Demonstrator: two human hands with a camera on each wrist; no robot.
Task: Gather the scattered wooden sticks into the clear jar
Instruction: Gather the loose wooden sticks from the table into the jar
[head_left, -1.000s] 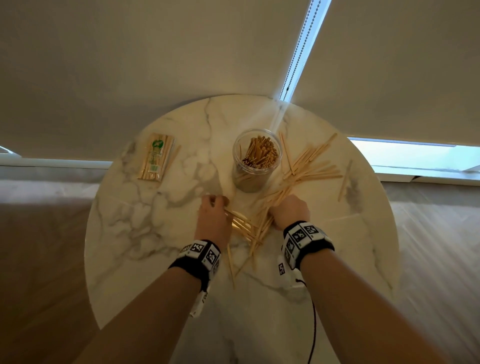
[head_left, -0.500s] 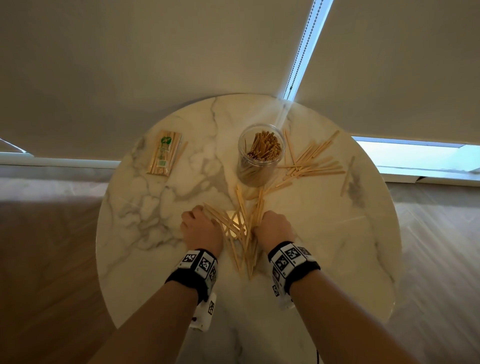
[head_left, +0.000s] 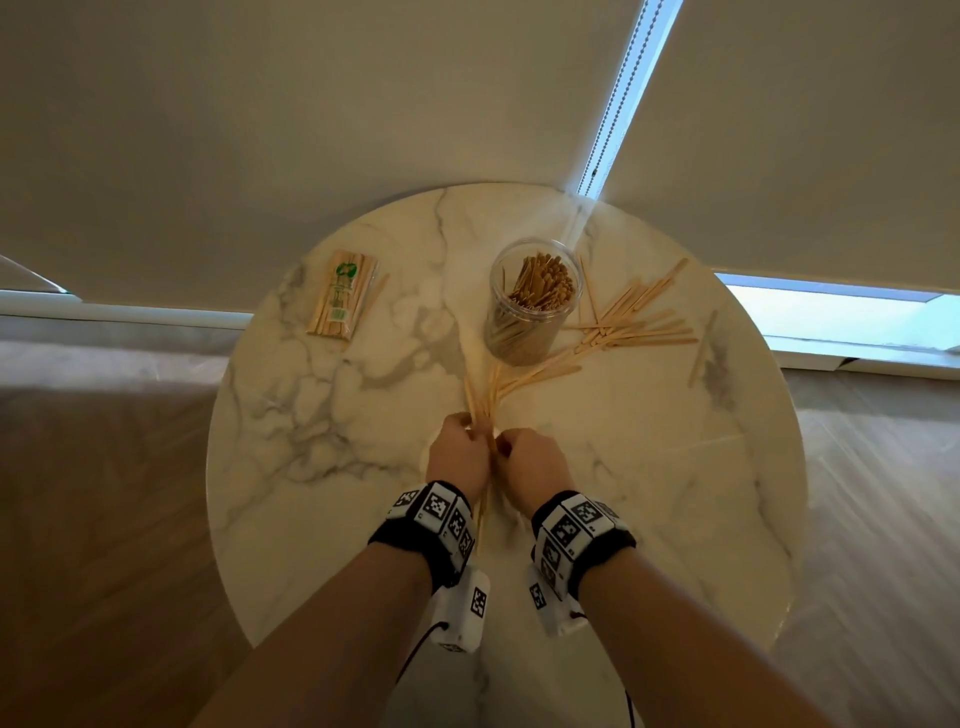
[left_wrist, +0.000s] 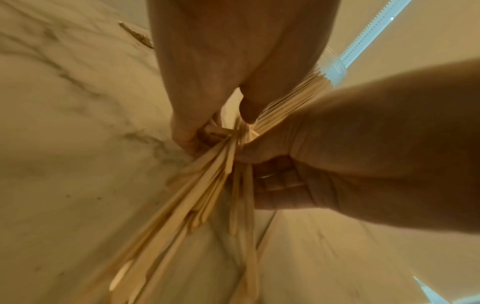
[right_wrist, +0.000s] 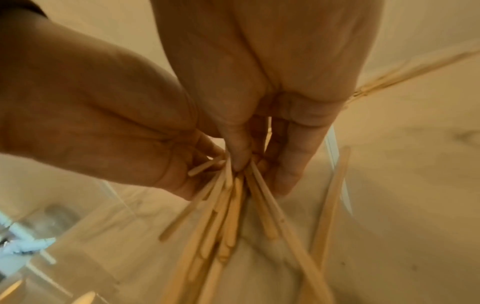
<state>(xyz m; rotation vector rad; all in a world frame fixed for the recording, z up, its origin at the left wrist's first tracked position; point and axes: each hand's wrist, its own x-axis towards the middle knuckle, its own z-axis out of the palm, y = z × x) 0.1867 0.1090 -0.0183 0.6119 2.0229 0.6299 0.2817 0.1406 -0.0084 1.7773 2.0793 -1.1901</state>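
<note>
A bundle of wooden sticks (head_left: 482, 410) is squeezed between two hands at the near middle of a round marble table (head_left: 322, 467), its far ends fanning toward the clear jar (head_left: 535, 301). The left hand (head_left: 457, 454) curls its fingers around the bundle from the left; the right hand (head_left: 532, 462) pinches it from the right, thumb and fingers pressed on the sticks. The jar stands upright just beyond, already packed with sticks. More loose sticks (head_left: 631, 327) lie scattered to its right, one stray stick (head_left: 701, 349) farther right. A wrapped packet of sticks (head_left: 343, 295) rests at the far left.
</note>
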